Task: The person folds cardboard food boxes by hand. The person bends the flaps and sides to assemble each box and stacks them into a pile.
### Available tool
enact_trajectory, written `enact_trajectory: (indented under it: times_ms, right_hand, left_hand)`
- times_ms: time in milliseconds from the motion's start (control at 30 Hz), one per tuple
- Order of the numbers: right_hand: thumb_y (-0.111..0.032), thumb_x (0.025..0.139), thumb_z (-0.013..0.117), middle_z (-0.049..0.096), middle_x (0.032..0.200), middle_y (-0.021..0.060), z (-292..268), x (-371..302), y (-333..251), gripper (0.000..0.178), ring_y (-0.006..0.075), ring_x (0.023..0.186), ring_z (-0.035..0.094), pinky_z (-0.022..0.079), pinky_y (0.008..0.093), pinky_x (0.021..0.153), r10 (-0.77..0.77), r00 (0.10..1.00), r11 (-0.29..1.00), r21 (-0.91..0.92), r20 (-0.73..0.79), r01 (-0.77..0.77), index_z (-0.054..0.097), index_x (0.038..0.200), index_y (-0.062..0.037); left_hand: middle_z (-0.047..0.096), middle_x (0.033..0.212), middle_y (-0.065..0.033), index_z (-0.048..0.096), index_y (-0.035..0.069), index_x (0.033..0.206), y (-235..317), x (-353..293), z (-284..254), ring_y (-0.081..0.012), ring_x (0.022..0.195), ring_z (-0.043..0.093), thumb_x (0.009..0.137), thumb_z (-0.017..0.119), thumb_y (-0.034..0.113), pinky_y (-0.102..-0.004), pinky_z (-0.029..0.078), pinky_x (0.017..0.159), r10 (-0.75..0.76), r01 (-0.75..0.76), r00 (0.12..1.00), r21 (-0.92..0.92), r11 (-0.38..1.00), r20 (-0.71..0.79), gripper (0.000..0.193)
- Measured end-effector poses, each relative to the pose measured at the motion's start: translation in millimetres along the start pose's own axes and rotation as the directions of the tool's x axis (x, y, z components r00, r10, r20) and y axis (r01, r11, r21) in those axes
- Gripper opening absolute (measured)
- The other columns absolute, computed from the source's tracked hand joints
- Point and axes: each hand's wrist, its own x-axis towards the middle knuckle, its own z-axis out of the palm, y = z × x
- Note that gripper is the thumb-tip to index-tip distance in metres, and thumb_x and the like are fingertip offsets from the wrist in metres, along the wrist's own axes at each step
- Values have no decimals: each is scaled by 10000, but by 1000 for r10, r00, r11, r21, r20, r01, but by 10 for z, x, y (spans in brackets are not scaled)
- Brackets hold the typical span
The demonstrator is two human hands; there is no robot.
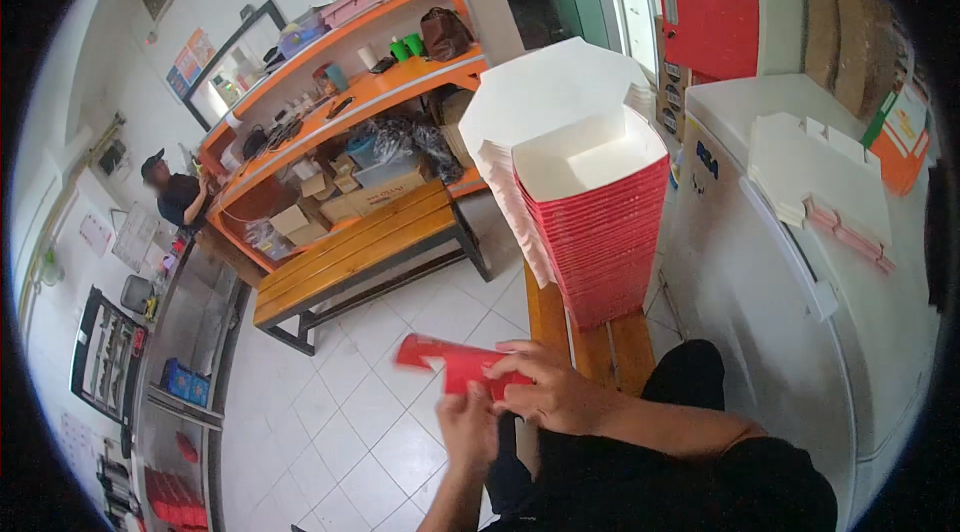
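A red piece of thin cardboard [458, 364], partly folded, is held above my lap. My left hand [468, 427] pinches its lower edge between thumb and fingers. From the right, my right hand [550, 387] grips the other end, its fingers over the top. Just beyond my hands a tall stack of nested red paper boxes [612, 242] with white insides stands on a wooden bench [546, 317]. Behind and left of the boxes is a pile of flat white cardboard blanks [545, 82].
A white chest freezer [760, 272] stands to my right, with more flat cardboard pieces [820, 172] on its lid. Ahead are another slatted bench [360, 252] and an orange shelf unit [400, 82] full of goods. A person [180, 194] is at the far left.
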Motion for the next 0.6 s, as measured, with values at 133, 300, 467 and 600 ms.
enact_trajectory:
  times_ms: [133,300,467,600]
  right_hand:
    - [-282,930,769,598,1349,191,219,-163,119,296,400,1353,535,401,581,1120,198,980,974,116,-28,-193,641,1073,-56]
    - [-422,983,716,483,1500,223,6,8,329,510,456,1453,402,329,586,1192,53,998,991,122,-30,-49,518,1312,-88]
    - [-354,1016,687,599,1372,170,165,-95,533,365,414,1366,501,368,571,1141,20,949,959,261,314,-107,540,1228,-96]
    - [-219,986,739,636,1250,152,334,-224,545,307,336,1217,608,486,471,1012,194,926,902,312,325,-298,551,1185,-80]
  left_hand:
    - [750,1045,-111,698,-27,1125,-66,-71,90,-159,917,712,1068,627,90,-331,576,801,83,-96,993,182,979,81,148]
    - [763,926,-67,726,11,1144,535,34,65,-134,800,709,1009,695,87,-294,556,688,-407,86,905,887,453,121,158]
    - [761,823,-145,729,36,1143,496,-142,-22,-233,680,728,939,741,65,-354,572,615,-257,2,962,946,324,86,206]
    - [765,824,-138,774,17,1024,313,-252,-228,-227,692,711,900,797,96,-337,559,657,-54,-83,994,966,247,100,149]
